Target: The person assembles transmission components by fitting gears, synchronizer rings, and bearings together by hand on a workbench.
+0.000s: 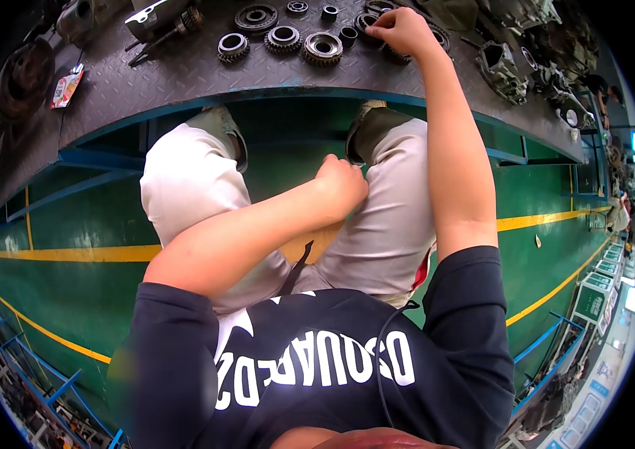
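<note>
My right hand [400, 28] reaches out over the steel workbench [182, 75] and its fingers close on a dark gear ring [400, 54] at the far side, partly hidden under the hand. My left hand [341, 183] is curled into a fist and rests on my right thigh, holding nothing that I can see. Several toothed gears lie in a row on the bench left of my right hand: one [233, 46], another [284, 37] and a third [322, 48]. A larger ring gear [255, 16] lies behind them.
Grey cast housings [503, 71] sit on the bench's right part, a round dark disc [22, 78] and a small red and white packet [66, 86] on its left. A shaft part [164, 22] lies at the back left. The floor is green with yellow lines.
</note>
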Available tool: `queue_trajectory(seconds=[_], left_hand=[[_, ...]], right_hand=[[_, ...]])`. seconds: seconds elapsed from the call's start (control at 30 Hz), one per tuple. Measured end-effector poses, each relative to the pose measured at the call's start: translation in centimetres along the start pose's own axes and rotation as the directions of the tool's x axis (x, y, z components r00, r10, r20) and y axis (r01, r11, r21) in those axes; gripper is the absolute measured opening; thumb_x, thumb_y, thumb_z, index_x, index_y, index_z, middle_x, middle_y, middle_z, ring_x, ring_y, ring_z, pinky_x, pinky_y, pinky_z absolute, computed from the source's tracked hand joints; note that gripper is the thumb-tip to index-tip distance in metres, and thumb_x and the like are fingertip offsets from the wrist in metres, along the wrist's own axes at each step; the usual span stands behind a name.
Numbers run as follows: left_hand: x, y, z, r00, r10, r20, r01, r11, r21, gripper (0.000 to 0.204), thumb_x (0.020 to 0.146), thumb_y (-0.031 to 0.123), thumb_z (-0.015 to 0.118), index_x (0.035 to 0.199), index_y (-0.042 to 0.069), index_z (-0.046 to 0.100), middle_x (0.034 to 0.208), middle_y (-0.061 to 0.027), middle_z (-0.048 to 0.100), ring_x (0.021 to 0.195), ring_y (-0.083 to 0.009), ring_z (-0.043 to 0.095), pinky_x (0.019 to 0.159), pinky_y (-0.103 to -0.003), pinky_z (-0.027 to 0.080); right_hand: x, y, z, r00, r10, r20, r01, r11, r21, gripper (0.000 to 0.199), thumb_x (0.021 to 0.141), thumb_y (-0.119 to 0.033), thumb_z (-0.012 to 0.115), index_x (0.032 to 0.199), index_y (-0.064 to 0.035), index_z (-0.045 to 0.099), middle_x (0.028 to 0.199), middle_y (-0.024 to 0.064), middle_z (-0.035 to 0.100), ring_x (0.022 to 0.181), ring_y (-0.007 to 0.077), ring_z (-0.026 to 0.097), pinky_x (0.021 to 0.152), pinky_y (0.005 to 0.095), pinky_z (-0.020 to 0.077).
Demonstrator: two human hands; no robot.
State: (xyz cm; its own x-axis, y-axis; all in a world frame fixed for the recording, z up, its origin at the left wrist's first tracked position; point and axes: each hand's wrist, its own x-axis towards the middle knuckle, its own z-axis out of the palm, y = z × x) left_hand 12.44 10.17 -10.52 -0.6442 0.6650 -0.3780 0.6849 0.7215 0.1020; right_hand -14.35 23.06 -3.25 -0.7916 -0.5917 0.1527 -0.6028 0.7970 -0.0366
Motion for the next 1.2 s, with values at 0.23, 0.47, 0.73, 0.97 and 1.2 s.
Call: queue_trajectory(seconds=[0.23, 0.47, 0.73, 0.97, 1.2], left_hand=[[0.1, 0.1, -0.5, 0.99, -0.125, 0.063, 0.122, 0.991, 0.052, 0.036, 0.081, 0.022, 0.081, 0.114, 0.007, 0.079, 0.118, -0.012, 0.071, 0.11, -0.0307, 0.068, 0.09, -0.045, 0.052], [0.7, 0.3, -0.2, 0.976, -0.162, 0.144, 0.154, 0.986, 0.067, 0.037, 0.089, 0.02, 0.075, 0.123, 0.007, 0.077, 0.126, -0.0141, 0.07, 0.117, -0.0325, 0.067, 0.098, -0.053, 0.05], [1.1, -0.1, -0.7, 0.959, -0.205, 0.194, 0.196, 0.979, 0.063, 0.039, 0.093, 0.02, 0.073, 0.13, 0.007, 0.075, 0.132, -0.0145, 0.069, 0.122, -0.0321, 0.066, 0.105, -0.054, 0.048], [1.6, 0.2, 0.7, 0.975, -0.182, 0.131, 0.185, 0.983, -0.012, 0.032, 0.093, 0.02, 0.07, 0.122, 0.009, 0.078, 0.124, -0.012, 0.071, 0.116, -0.0302, 0.068, 0.098, -0.047, 0.05], [1.3, 0.2, 0.6, 0.982, -0.142, 0.123, 0.142, 0.99, 0.014, 0.032, 0.089, 0.018, 0.073, 0.12, 0.008, 0.078, 0.123, -0.0116, 0.071, 0.114, -0.029, 0.068, 0.096, -0.043, 0.049]], right_hand=[[1.7, 0.0, 0.7, 0.999, 0.024, 0.036, -0.016, 0.979, -0.203, 0.023, 0.098, -0.008, 0.058, 0.114, 0.0012, 0.072, 0.11, 0.0244, 0.074, 0.102, 0.041, 0.07, 0.091, 0.049, 0.0556], [2.7, -1.1, 1.4, 0.939, 0.331, 0.094, -0.344, 0.913, 0.22, 0.031, 0.085, -0.033, 0.082, 0.107, -0.0113, 0.084, 0.108, 0.019, 0.079, 0.102, 0.0349, 0.077, 0.095, 0.0424, 0.0599], [3.4, -4.0, -0.8, 0.871, 0.461, 0.168, -0.474, 0.879, 0.045, 0.047, 0.085, -0.03, 0.074, 0.125, -0.0056, 0.077, 0.133, 0.0194, 0.072, 0.127, 0.0366, 0.067, 0.106, 0.0461, 0.0548], [2.6, -4.9, -1.4, 0.892, 0.442, 0.096, -0.438, 0.897, -0.062, 0.05, 0.083, -0.032, 0.077, 0.123, -0.0027, 0.075, 0.132, 0.018, 0.072, 0.129, 0.0346, 0.065, 0.106, 0.0456, 0.0546], [2.5, -4.2, -1.7, 0.87, 0.473, 0.136, -0.491, 0.852, 0.181, 0.04, 0.081, -0.027, 0.073, 0.111, -0.0017, 0.08, 0.121, 0.021, 0.076, 0.119, 0.0377, 0.071, 0.102, 0.0464, 0.0567]])
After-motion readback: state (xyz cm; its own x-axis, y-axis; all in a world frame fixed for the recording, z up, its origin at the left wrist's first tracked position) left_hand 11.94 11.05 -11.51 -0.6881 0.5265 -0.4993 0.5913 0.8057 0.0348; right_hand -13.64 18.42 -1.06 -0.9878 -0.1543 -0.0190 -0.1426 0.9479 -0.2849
